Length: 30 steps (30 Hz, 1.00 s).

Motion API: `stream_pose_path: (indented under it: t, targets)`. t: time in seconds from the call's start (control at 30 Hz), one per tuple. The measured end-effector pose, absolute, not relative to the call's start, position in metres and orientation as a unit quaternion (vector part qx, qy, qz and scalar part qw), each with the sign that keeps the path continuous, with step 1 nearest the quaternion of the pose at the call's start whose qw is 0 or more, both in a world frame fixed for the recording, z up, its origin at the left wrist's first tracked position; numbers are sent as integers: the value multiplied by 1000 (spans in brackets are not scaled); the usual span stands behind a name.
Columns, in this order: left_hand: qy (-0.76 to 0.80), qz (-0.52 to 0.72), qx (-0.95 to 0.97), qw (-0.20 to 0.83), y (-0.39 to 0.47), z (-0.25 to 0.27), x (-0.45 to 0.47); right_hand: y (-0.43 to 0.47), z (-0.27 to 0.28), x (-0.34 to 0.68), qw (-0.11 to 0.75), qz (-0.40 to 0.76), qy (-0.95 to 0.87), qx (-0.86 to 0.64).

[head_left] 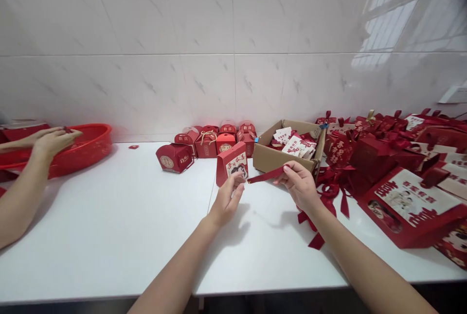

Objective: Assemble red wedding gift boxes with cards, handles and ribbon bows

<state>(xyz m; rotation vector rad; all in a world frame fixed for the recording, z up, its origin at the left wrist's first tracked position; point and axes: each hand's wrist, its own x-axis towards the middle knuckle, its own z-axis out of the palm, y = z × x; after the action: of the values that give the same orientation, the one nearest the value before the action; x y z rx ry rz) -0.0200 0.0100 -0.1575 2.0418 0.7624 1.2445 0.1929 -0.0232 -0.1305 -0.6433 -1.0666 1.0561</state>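
My right hand [299, 186] pinches one end of a flat dark red ribbon strap [268, 175] between thumb and fingers. The strap slants down to the left and has a small gold-coloured bit at its far tip. Just beside that tip, my left hand [226, 201] has its thumb and fingertips drawn close together. Whatever is between them is too small to make out. Right behind my left fingers stands a red gift box [233, 157] with a printed couple and gold characters on its front, its lower part partly hidden by the hand.
An open cardboard box [288, 158] of red and white cards stands behind my right hand. Red gift boxes [207, 143] line the wall; many red gift bags [404, 202] and loose ribbons [328, 202] crowd the right. Far left, another person's hands [54, 140] are over a red basin [91, 151].
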Motion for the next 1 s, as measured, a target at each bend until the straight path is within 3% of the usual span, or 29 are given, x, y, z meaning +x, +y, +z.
stream_pose_path:
  t: [0.1,0.17,0.33,0.4,0.63,0.8,0.87,1.0]
  targets:
    - [338,441,736,387,18,-162,-19,-23,-135,194,683,472,-478,-286]
    - [351,447,735,370,22,-164,-22,-22,-137,197,691,466,-471,-289]
    - [412,590,694,16,35,-166,-35,-18,-140,203,694,381,-476,-383]
    - [438,587,680,-30,44,-166,-38,-17,-142,204,683,319,-480,-449]
    - [425,538,724,77,57,-173,-36,-18,-154,204,538,64,-630,-556]
    - [380,516,763,91,48,-169,-44,-24,-152,203,444,18,-697,-563]
    - [343,496,793,87,42,-165,-46,-26,-149,204,441,25,-697,-565]
    - [248,461,851,38,29,-156,-45,-27,-144,204,521,55,-686,-505]
